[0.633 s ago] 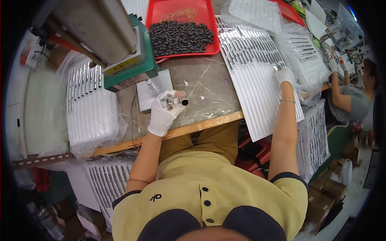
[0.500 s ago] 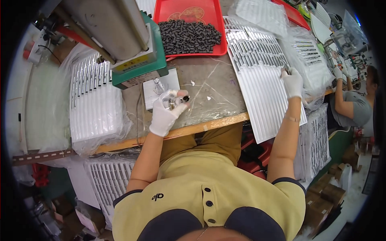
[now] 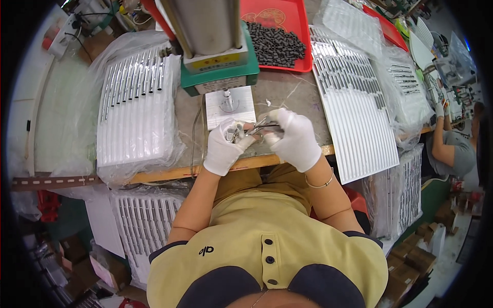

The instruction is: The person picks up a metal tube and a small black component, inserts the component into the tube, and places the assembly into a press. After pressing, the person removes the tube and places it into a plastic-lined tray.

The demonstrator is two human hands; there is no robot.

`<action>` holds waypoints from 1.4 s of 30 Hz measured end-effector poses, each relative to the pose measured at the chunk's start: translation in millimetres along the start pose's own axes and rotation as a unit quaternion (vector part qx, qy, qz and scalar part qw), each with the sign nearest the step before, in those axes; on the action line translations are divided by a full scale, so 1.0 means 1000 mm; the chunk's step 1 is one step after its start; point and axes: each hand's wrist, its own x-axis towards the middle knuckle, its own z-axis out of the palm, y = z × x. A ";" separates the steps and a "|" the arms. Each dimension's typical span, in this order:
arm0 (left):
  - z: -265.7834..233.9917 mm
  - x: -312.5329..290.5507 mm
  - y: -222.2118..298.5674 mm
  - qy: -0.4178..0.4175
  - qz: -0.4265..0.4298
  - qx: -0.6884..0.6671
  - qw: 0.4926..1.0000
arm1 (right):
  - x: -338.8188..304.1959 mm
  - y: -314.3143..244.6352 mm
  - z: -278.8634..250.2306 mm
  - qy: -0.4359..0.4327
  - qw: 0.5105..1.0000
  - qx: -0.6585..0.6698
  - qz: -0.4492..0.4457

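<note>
Over the bench's front edge my two white-gloved hands have come together. My left hand (image 3: 221, 151) is closed round small shiny metal pieces (image 3: 233, 134) in its palm and fingers. With its fingers pinched, my right hand (image 3: 299, 141) holds slim chrome tubes (image 3: 264, 124), whose ends point at the left hand's fingers. Exactly how the pieces meet is hidden by the gloves. Just beyond the left hand lies a square metal plate (image 3: 244, 102) with a short upright metal pin (image 3: 227, 96) on it, in front of a green press (image 3: 221, 77).
A red tray (image 3: 307, 31) of small black sleeves (image 3: 275, 46) stands behind the press. To the right, a white ribbed tray (image 3: 362, 138) carries rows of chrome tubes. Another plastic-wrapped ribbed tray (image 3: 131, 138) lies left. A co-worker (image 3: 454, 149) sits far right.
My right hand has left the ribbed tray on the right and come over to my left hand, bringing chrome tubes. The view has shifted, showing more of the press plate.
</note>
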 end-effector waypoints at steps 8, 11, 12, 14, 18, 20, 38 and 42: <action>-0.019 0.010 -0.027 0.072 0.033 -0.007 0.997 | 0.004 0.023 0.047 -0.045 0.997 0.034 0.060; -0.046 0.050 -0.010 0.122 0.098 0.050 0.986 | 0.030 0.024 0.053 -0.028 0.995 0.019 0.094; -0.051 0.065 -0.007 0.126 0.095 0.053 0.986 | 0.040 0.024 0.056 -0.033 0.993 0.011 0.113; -0.060 0.091 0.000 -0.047 -0.093 0.322 0.941 | 0.055 0.025 0.065 -0.041 0.990 -0.034 0.132; -0.085 0.083 0.003 0.037 -0.020 0.147 0.988 | 0.071 0.026 0.082 -0.146 0.975 -0.067 0.152; -0.100 0.076 -0.009 0.044 -0.021 0.106 0.993 | 0.078 0.019 0.077 -0.182 0.964 -0.089 0.171; -0.040 -0.014 0.009 0.007 0.022 0.187 0.982 | -0.002 -0.007 0.042 -0.106 0.952 0.223 0.182; -0.063 -0.018 0.010 0.037 0.014 0.198 0.979 | -0.010 0.004 0.034 -0.105 0.978 0.113 0.143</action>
